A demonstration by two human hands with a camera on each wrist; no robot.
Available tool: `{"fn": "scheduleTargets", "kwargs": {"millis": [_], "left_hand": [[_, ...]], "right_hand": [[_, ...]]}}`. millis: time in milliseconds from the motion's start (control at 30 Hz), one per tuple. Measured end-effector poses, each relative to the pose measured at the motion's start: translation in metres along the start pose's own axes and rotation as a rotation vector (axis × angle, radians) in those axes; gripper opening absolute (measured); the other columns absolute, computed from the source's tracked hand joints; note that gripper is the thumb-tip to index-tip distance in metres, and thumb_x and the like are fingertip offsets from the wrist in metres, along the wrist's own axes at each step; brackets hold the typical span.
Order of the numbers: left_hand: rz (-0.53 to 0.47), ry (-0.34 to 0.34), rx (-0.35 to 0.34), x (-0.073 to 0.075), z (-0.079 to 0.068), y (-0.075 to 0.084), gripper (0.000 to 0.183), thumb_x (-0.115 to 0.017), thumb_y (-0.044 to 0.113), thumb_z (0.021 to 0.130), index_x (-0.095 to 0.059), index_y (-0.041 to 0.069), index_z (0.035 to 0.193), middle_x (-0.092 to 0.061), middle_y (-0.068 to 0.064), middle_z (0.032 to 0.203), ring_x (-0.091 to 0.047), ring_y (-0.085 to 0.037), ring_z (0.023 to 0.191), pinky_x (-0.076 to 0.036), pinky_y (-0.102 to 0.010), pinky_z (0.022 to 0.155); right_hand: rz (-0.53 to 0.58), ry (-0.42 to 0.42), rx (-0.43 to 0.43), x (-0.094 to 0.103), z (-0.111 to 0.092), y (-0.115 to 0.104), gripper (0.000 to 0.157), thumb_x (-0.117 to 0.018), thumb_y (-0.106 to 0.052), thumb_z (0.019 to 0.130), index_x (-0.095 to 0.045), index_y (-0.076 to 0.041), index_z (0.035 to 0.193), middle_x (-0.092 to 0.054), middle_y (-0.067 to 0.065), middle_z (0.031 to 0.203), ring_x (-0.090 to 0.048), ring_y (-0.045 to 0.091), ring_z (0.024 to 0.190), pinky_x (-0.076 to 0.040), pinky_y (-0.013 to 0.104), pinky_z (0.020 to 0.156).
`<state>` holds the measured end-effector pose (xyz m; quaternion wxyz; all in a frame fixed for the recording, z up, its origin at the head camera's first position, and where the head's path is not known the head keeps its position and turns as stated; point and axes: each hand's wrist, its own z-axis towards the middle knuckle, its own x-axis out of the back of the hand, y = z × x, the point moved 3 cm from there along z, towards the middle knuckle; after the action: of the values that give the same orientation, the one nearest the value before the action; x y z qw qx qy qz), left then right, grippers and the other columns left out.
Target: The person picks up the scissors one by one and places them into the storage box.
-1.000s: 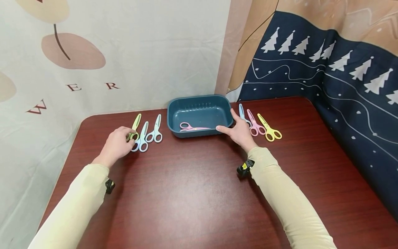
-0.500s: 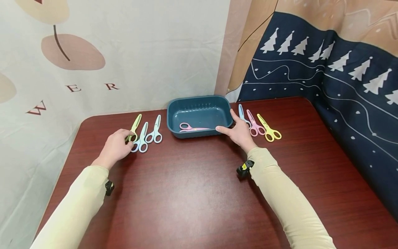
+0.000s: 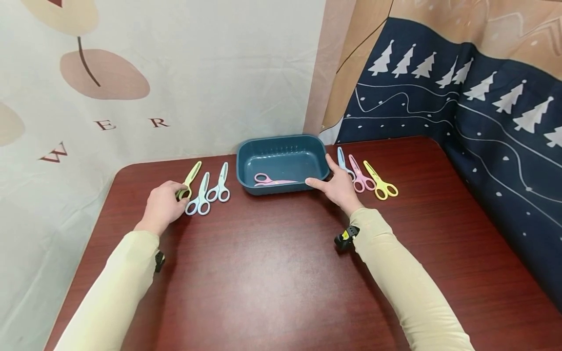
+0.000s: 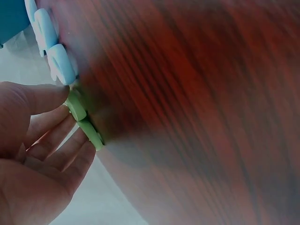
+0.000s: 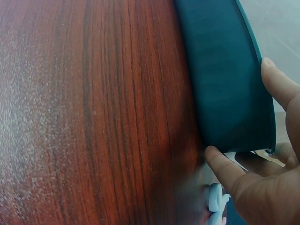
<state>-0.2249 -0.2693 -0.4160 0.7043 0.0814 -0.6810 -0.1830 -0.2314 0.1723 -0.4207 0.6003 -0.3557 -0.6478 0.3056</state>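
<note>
My left hand [image 3: 162, 204] pinches the handles of green scissors [image 3: 193, 173] between thumb and fingers; the blades point away toward the back. In the left wrist view the green handle [image 4: 77, 105] shows at the fingertips, close over the tabletop. Two pale blue scissors [image 3: 202, 196] lie just right of it. My right hand [image 3: 340, 187] grips the right front corner of a dark teal plastic basket [image 3: 281, 189], thumb on the rim and fingers along the outer side. Pink scissors [image 3: 281, 182] lie inside along its front wall.
Right of the basket lie blue scissors [image 3: 343, 158], partly hidden by the right hand, then pink scissors [image 3: 357, 170] and yellow scissors [image 3: 375, 178]. Behind the reddish-brown table [image 3: 263, 273] hangs a pale printed cloth [image 3: 197, 87]; a navy cloth with trees [image 3: 404, 97] hangs at right.
The green scissors have shifted very slightly to the right with the left hand, their blades turning a little. The right hand, the basket and the other scissors stay in place.
</note>
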Motion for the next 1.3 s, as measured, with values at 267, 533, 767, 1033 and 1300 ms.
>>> {"fn": "scheduleTargets", "kwargs": {"millis": [267,533,767,1033,1300], "left_hand": [[0.011,0.034,0.039,0.0004,0.0007,0.0025,0.031,-0.077,0.009,0.088,-0.072,-0.005,0.115,-0.065,-0.028,0.120,-0.060,-0.049,0.100,-0.048,-0.061,0.083],[0.029,0.088,0.043,-0.0014,0.0020,0.0013,0.030,-0.080,0.007,0.083,-0.074,-0.005,0.110,-0.068,-0.027,0.114,-0.062,-0.050,0.099,-0.048,-0.061,0.081],[0.043,0.100,0.035,-0.0011,0.0029,0.0013,0.026,-0.079,0.008,0.083,-0.075,-0.003,0.106,-0.068,-0.024,0.105,-0.062,-0.048,0.089,-0.047,-0.060,0.075],[0.045,0.099,0.017,-0.0028,0.0030,-0.0002,0.023,-0.078,0.008,0.085,-0.075,-0.002,0.106,-0.067,-0.022,0.102,-0.061,-0.045,0.082,-0.045,-0.058,0.071],[0.043,0.109,-0.004,-0.0014,0.0029,-0.0007,0.022,-0.077,0.008,0.085,-0.076,-0.002,0.104,-0.068,-0.021,0.101,-0.061,-0.045,0.082,-0.044,-0.060,0.072]], "right_hand": [[0.016,-0.006,0.003,0.0010,-0.0009,0.0002,0.101,-0.082,-0.040,0.089,-0.023,-0.011,0.165,-0.026,0.011,0.170,-0.027,0.032,0.155,-0.028,0.051,0.123],[0.039,-0.016,0.003,0.0011,-0.0025,-0.0015,0.101,-0.082,-0.039,0.089,-0.022,-0.010,0.165,-0.025,0.010,0.170,-0.026,0.031,0.156,-0.027,0.051,0.124],[0.041,-0.014,0.003,0.0008,-0.0020,-0.0012,0.100,-0.081,-0.038,0.090,-0.022,-0.010,0.165,-0.025,0.010,0.170,-0.026,0.032,0.156,-0.026,0.051,0.124],[0.036,-0.008,-0.004,0.0005,-0.0015,-0.0009,0.099,-0.081,-0.038,0.090,-0.022,-0.010,0.165,-0.026,0.011,0.169,-0.027,0.033,0.155,-0.026,0.053,0.124],[0.036,-0.012,-0.010,0.0009,-0.0025,-0.0026,0.099,-0.081,-0.037,0.090,-0.022,-0.012,0.166,-0.027,0.011,0.169,-0.027,0.033,0.155,-0.026,0.052,0.124]]}}
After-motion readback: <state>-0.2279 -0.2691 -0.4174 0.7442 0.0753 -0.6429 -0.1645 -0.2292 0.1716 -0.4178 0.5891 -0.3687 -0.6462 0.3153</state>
